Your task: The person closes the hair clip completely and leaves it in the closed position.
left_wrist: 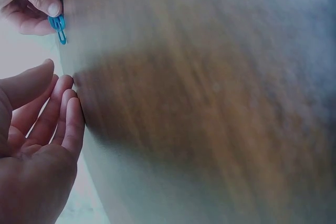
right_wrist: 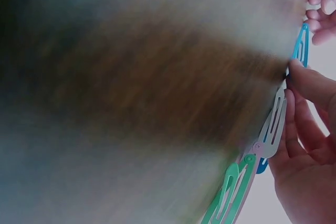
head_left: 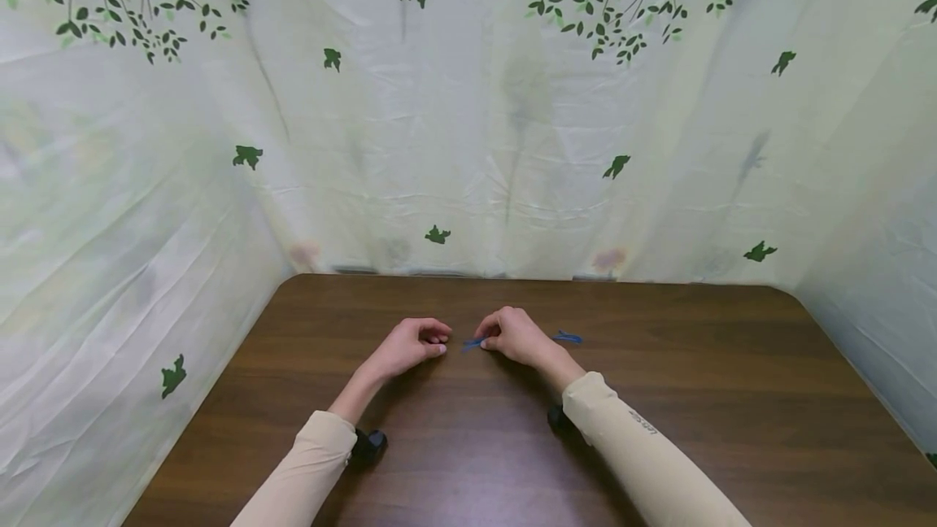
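we see two hands resting close together near the middle of the dark wooden surface (head_left: 659, 397); the right hand (head_left: 516, 336) has its grip pinched on a chain of snap hair clips (right_wrist: 273, 129), thumb and fingertips pressed on it where a blue clip (left_wrist: 58, 24) at one end pokes out toward the other hand; in the right wrist view the chain runs along the fingers, blue at the top, then a silvery clip, then a green clip (right_wrist: 231, 190) at the bottom; from the head view only blue bits show on either side of that hand, low over the surface, and we cannot tell whether they touch it; the left hand (head_left: 410, 344) sits just beside the blue end, apart from it, its fingers loosely curled with the tips gathered near the thumb and nothing between them; both forearms wear beige sleeves (head_left: 644, 446); a pale curtain printed with green leaves (head_left: 468, 145) hangs behind and to both sides of the surface.
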Tool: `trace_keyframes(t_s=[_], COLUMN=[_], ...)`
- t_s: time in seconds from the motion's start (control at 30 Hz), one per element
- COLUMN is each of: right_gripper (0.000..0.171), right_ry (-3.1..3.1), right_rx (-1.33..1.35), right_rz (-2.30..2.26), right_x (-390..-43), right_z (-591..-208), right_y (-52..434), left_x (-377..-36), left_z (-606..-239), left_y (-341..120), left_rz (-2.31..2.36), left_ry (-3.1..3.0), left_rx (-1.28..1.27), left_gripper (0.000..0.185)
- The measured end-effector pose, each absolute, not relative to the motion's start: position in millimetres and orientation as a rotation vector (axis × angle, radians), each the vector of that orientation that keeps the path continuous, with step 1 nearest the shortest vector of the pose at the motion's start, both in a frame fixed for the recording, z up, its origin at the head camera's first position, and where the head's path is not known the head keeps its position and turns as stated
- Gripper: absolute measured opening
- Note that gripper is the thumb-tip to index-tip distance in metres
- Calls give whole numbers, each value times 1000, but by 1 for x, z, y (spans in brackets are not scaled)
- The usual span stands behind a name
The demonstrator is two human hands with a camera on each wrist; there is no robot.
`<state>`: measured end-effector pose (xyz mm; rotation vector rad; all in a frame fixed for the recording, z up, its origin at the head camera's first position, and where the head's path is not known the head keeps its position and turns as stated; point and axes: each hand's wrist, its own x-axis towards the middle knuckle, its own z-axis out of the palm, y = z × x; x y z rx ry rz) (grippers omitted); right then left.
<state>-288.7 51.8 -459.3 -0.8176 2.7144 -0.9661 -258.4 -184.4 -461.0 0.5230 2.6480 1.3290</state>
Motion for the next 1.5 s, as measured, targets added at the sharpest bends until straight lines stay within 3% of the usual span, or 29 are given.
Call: trace_keyframes(t_s=[0.9,1.5], right_gripper=[6,9], right_ry=[2721,2808], right_rx=[-719,-618], right_rz=[-1167,-1388], right_x=[-278,-249], right_z=[-449,-436], right_y=[65,77], left_x=[-254,-244], left_z=[-449,-442], left_y=[-180,-167], left_rz=[1456,1573], left_ry=[2616,2626], left_rx=[520,560], left_gripper=[26,28])
